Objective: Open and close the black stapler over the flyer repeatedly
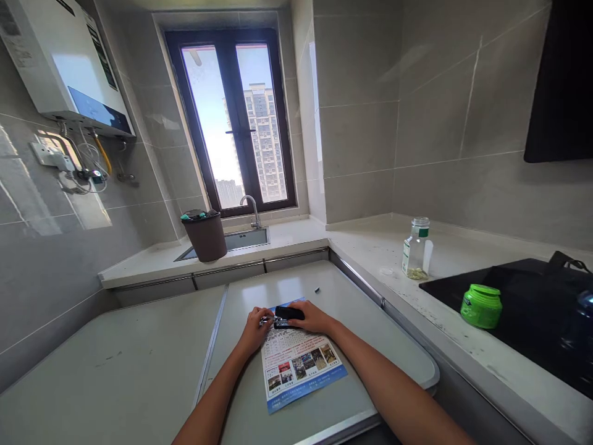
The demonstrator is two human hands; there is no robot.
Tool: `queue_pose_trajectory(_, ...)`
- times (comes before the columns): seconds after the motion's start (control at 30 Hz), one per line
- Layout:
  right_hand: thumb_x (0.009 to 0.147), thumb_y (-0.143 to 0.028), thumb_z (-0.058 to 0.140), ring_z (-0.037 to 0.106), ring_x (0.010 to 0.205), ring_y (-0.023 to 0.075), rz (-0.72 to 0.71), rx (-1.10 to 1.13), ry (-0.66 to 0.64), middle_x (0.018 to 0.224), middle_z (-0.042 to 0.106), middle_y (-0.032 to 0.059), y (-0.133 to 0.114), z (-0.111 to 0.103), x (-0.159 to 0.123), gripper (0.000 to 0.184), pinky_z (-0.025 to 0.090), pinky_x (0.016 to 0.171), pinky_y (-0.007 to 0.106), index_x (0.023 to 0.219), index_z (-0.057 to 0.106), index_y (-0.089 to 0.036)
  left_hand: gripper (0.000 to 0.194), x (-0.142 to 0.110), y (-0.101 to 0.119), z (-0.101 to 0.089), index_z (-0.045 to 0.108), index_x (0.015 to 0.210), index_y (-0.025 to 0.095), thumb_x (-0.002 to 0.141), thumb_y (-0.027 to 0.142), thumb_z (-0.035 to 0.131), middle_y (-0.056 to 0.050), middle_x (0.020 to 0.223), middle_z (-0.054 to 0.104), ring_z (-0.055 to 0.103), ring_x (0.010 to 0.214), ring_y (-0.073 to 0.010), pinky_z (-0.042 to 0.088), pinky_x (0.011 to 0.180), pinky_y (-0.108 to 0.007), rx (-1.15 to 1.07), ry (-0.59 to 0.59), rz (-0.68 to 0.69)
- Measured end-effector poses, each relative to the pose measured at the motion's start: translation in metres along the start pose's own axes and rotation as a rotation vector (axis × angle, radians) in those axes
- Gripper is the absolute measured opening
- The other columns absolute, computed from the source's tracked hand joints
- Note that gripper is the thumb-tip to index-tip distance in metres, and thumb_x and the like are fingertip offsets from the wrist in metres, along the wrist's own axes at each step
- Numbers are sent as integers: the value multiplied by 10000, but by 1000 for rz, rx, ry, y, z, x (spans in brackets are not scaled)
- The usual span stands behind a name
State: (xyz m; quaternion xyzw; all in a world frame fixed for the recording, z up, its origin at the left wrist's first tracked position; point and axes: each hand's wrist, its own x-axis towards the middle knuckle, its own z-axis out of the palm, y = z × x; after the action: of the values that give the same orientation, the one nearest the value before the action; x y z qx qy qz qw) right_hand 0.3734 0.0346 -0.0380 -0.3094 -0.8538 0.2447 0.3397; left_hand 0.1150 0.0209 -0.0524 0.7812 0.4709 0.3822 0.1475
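Observation:
A black stapler (288, 314) lies over the upper part of a printed leaflet (296, 358) on the folding table. My right hand (315, 316) is closed around the stapler's right end. At its left end, the fingers of my left hand (254, 329) are pinched on a silver metal part of it. Exactly what sits between those fingertips is too small to make out. Beyond my hands, a small dark piece (317, 289) rests on the table. The leaflet has red text, a row of photos and a blue border.
The pale table (167, 346) has a metal seam left of the leaflet. Behind it, a brown bin (204, 238) stands by the sink (248, 240). On the right counter are a glass jar (417, 250), a green tub (482, 306) and a black cooktop (519, 290).

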Motion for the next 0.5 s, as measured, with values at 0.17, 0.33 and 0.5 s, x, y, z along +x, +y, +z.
queue_pose_trajectory(0.17, 849, -380, 709, 645, 889, 195, -5, 10, 12, 1015, 724, 29, 0, 1, 0, 324, 463, 793, 271, 1126, 705, -213, 200, -1, -1, 1, 703, 1019, 220, 889, 263, 558, -88, 1028, 641, 595, 1011, -257, 468, 948, -458, 42, -6, 8)
queue_pose_trajectory(0.33, 853, -377, 703, 644, 870, 191, -4, 14, 8, 992, 724, 24, -2, 0, -1, 316, 463, 788, 271, 1121, 705, -209, 192, -1, -4, 3, 707, 1014, 220, 885, 243, 567, -85, 1035, 646, 593, 1010, -256, 455, 946, -443, 88, -16, 11)
queue_pose_trajectory(0.5, 860, -375, 696, 643, 869, 191, -2, 9, -2, 990, 725, 26, -3, -1, -1, 311, 462, 788, 271, 1120, 703, -205, 181, -1, -5, 4, 710, 1003, 230, 872, 235, 585, -72, 1015, 651, 598, 992, -254, 454, 925, -427, 106, -19, 10)
